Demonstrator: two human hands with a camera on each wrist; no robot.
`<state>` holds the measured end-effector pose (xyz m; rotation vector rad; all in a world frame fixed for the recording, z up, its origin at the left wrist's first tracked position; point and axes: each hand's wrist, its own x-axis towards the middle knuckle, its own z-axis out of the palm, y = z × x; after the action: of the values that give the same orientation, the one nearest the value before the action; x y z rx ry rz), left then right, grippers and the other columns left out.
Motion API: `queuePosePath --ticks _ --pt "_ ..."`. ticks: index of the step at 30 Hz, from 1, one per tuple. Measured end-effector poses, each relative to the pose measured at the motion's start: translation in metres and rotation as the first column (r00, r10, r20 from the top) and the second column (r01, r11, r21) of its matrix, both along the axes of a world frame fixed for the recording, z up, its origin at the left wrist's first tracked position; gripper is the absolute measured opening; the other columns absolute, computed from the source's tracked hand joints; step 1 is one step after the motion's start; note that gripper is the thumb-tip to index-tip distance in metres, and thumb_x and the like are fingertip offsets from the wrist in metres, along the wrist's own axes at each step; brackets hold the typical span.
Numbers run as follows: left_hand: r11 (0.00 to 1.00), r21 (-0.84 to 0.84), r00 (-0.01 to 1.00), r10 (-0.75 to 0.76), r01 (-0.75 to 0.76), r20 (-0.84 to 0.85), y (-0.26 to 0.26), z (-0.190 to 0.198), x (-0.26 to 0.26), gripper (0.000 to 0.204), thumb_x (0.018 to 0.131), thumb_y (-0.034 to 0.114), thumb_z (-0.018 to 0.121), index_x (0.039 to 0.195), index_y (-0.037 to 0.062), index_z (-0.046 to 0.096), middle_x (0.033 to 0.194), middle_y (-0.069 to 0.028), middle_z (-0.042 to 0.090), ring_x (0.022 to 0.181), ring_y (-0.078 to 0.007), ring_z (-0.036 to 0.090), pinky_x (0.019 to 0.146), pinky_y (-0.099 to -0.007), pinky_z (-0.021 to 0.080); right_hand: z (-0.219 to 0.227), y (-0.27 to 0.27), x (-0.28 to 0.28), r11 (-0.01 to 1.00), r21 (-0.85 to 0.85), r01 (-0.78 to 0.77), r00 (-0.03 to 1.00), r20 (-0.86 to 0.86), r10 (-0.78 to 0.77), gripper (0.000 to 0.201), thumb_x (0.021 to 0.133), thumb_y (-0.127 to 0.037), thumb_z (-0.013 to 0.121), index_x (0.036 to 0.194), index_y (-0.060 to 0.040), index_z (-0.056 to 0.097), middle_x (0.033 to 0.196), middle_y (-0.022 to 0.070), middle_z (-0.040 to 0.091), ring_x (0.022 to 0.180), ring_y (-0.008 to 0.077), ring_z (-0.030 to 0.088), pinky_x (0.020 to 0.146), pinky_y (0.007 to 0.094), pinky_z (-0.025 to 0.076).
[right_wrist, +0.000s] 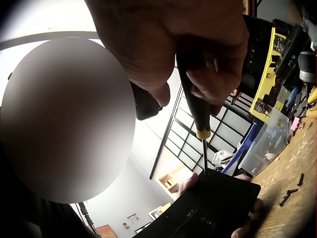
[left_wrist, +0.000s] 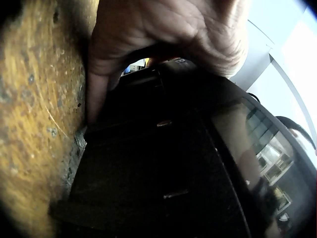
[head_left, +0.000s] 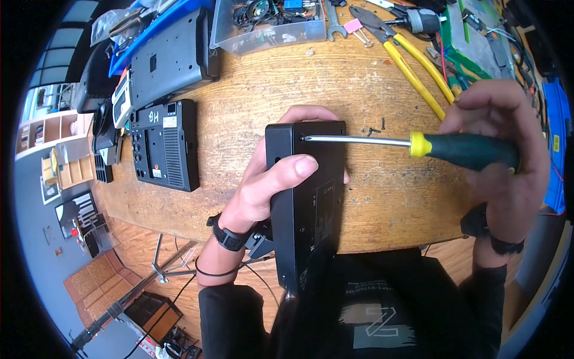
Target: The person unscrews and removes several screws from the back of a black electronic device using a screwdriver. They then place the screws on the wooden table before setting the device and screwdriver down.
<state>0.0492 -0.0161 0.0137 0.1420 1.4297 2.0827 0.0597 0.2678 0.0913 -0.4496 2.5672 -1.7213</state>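
Observation:
A black, box-shaped electronic device (head_left: 308,227) stands on edge near the table's front, its narrow printed side facing up. My left hand (head_left: 254,191) grips its upper part, thumb on the near face and fingers round the back. In the left wrist view, that hand (left_wrist: 168,29) arches over the dark casing (left_wrist: 133,173), close to the wood. My right hand (head_left: 523,173) holds a screwdriver (head_left: 472,151) by its dark green handle with a yellow collar. The tip sits at a hole near the device's far corner. The right wrist view shows fingers (right_wrist: 213,82) curled round the handle.
Several small dark screws (head_left: 375,129) lie right of the device. A second black device (head_left: 164,143) and a larger black panel (head_left: 170,57) are at left. Behind are a clear bin of parts (head_left: 269,37), a wrench (head_left: 336,24) and yellow-handled cutters (head_left: 415,75).

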Motion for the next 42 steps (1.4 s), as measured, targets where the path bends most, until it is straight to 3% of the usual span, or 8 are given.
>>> queuePosePath --ticks 4,7,10,16,22,28,38,42 --pt "1.000 0.003 1.000 0.014 -0.014 0.008 0.001 0.000 0.001 0.077 0.085 0.044 0.071 0.141 -0.0046 0.048 0.104 -0.0187 0.070 0.095 -0.0263 0.073 0.084 -0.0365 0.059 0.035 0.001 0.002 0.988 0.127 0.086 0.869 0.477 -0.136 0.051 0.095 -0.032 0.071 0.129 0.0028 0.055 0.100 0.0086 0.063 0.083 0.0141 0.064 0.079 0.0215 0.051" --pt "1.000 0.004 1.000 0.021 -0.021 -0.002 0.002 0.000 0.001 0.077 0.085 0.044 0.071 0.141 -0.0048 0.048 0.103 -0.0188 0.070 0.095 -0.0267 0.073 0.084 -0.0366 0.059 0.018 -0.002 0.002 0.980 0.180 0.090 0.984 0.136 -0.116 0.050 0.095 -0.032 0.070 0.129 0.0027 0.056 0.098 0.0081 0.063 0.078 0.0099 0.062 0.072 0.0203 0.047" --pt "1.000 0.005 1.000 0.023 -0.023 0.000 0.002 0.000 0.001 0.077 0.085 0.043 0.071 0.141 -0.0050 0.048 0.104 -0.0189 0.070 0.095 -0.0268 0.073 0.084 -0.0366 0.059 -0.013 0.007 -0.007 0.985 0.153 -0.076 0.936 -0.330 0.123 0.048 0.095 -0.030 0.069 0.129 0.0022 0.057 0.095 0.0067 0.063 0.074 0.0066 0.060 0.067 0.0204 0.044" --pt "1.000 -0.004 1.000 0.021 -0.021 0.001 0.000 0.000 0.001 0.078 0.085 0.044 0.070 0.141 -0.0054 0.047 0.104 -0.0191 0.070 0.095 -0.0269 0.073 0.085 -0.0368 0.059 0.027 0.000 0.003 0.991 0.121 0.062 0.934 0.344 -0.100 0.060 0.080 -0.017 0.082 0.131 0.0010 0.057 0.100 0.0048 0.063 0.083 0.0090 0.061 0.073 0.0221 0.046" --pt "1.000 0.004 1.000 0.019 -0.019 0.005 0.001 -0.001 0.001 0.079 0.085 0.044 0.070 0.141 -0.0052 0.047 0.103 -0.0188 0.071 0.095 -0.0266 0.073 0.084 -0.0367 0.060 -0.001 0.009 0.001 0.983 0.169 -0.066 0.986 -0.139 0.090 0.055 0.082 -0.012 0.078 0.131 0.0002 0.058 0.099 0.0049 0.062 0.082 0.0086 0.060 0.073 0.0207 0.046" --pt "1.000 -0.007 1.000 0.010 -0.010 -0.012 0.001 -0.001 0.001 0.077 0.086 0.043 0.070 0.141 -0.0051 0.046 0.102 -0.0188 0.071 0.094 -0.0255 0.073 0.084 -0.0360 0.059 0.011 -0.009 0.004 0.979 0.202 -0.021 0.984 0.180 -0.016 0.049 0.079 -0.009 0.080 0.125 -0.0014 0.064 0.089 0.0053 0.065 0.078 0.0129 0.064 0.073 0.0239 0.048" --pt "1.000 -0.026 1.000 -0.007 0.007 -0.026 0.000 0.003 0.001 0.073 0.089 0.042 0.069 0.141 -0.0037 0.047 0.101 -0.0175 0.072 0.095 -0.0239 0.072 0.084 -0.0346 0.057 -0.012 -0.004 -0.009 0.938 0.325 -0.121 0.964 -0.188 0.189 0.026 0.079 -0.009 0.083 0.103 -0.0050 0.075 0.086 0.0094 0.073 0.075 0.0224 0.070 0.070 0.0318 0.051" --pt "1.000 -0.018 1.000 -0.004 0.003 -0.020 0.000 0.002 0.001 0.072 0.089 0.041 0.069 0.141 -0.0033 0.047 0.101 -0.0172 0.072 0.095 -0.0238 0.072 0.084 -0.0348 0.057 -0.003 -0.009 -0.006 0.922 0.363 -0.133 0.974 -0.126 0.190 0.025 0.080 -0.010 0.082 0.103 -0.0038 0.075 0.086 0.0111 0.072 0.075 0.0234 0.069 0.070 0.0325 0.050"
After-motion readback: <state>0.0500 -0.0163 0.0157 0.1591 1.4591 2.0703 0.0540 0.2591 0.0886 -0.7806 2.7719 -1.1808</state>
